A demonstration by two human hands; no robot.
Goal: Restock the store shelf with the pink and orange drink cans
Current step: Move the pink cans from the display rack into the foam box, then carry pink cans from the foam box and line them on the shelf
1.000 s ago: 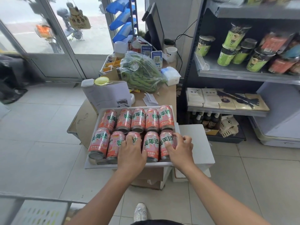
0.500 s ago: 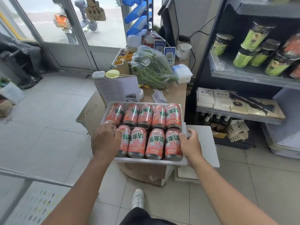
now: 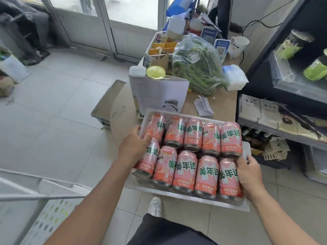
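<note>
Several pink and orange drink cans [image 3: 187, 171] with green lettering stand in two rows on a shallow white tray [image 3: 177, 193]. The tray is held up in front of me, above the floor. My left hand [image 3: 133, 144] grips the tray's left side, fingers against the leftmost cans. My right hand [image 3: 249, 171] grips the right side, thumb on the near right can. The undersides of the tray and my fingers beneath it are hidden.
A dark store shelf [image 3: 299, 89] with green cups and flat boxes stands at the right. Behind the tray is a counter [image 3: 223, 105] with a bag of green pods [image 3: 196, 64], a white paper bag [image 3: 159, 94] and a mug. Glass doors at the back, tiled floor left.
My hands moved from the cans' tops to the tray's two sides. The tray has come up off its stand and toward me, and the view has swung left.
</note>
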